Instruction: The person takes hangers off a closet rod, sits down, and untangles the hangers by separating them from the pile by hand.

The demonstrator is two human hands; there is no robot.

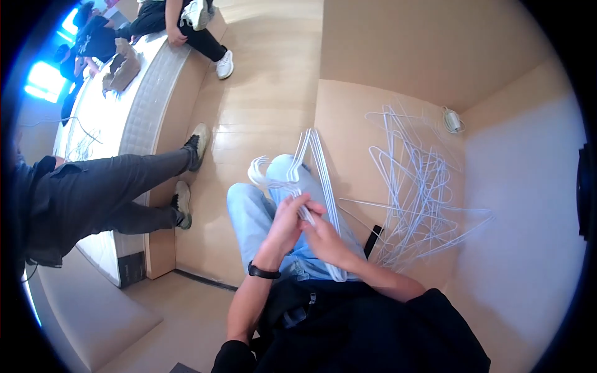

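Note:
A bundle of white wire hangers (324, 180) lies across my lap, its hooks (258, 171) lined up together and pointing left. My left hand (289, 224), with a black band on the wrist, is closed around the bundle near the hooks. Just beside it, my right hand (326, 239) is closed on the same hangers, and the fingers of both hands meet. Where the fingers overlap, part of the wire is hidden. To the right spreads a tangled heap of loose wire hangers (413, 193), close to my right arm.
A white plug-like device with a cord (453, 122) sits in the far corner beyond the heap. Left stands a mattress (144, 93) with a brown paper bag (123, 67) and more hangers (84, 142). One person's legs (118, 193) stretch near me; other people sit farther back.

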